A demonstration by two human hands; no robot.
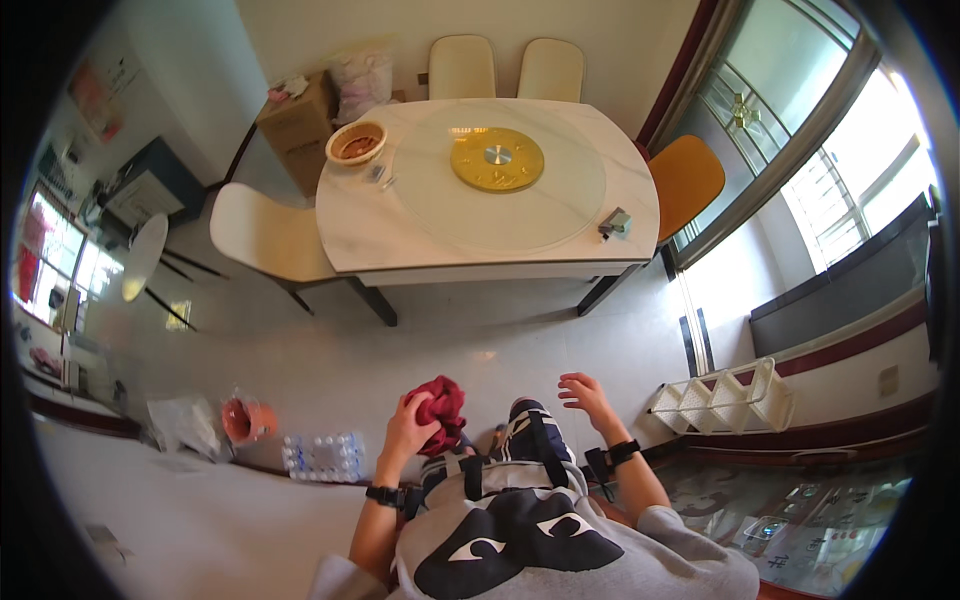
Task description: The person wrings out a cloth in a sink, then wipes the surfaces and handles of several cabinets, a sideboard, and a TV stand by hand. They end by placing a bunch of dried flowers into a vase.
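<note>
My left hand (409, 427) grips a crumpled dark red cloth (442, 415), held in front of my body above the floor. Off to the right, my right hand (587, 397) is in the air with its fingers apart and nothing in it. Ahead of both hands stands a marble-patterned dining table (352, 217). It bears a round glass turntable (427, 202) with a gold disc (487, 176) at its middle. A woven basket (356, 144) sits at the table's left. Near its right front corner lies a small greenish box (619, 222) among little items.
A white chair (262, 232) stands left of the table, an orange chair (686, 184) right. A white tiered rack (724, 401) is on the floor at right. At left are an orange bin (247, 420), a plastic bag (187, 424) and a pack of bottles (324, 457).
</note>
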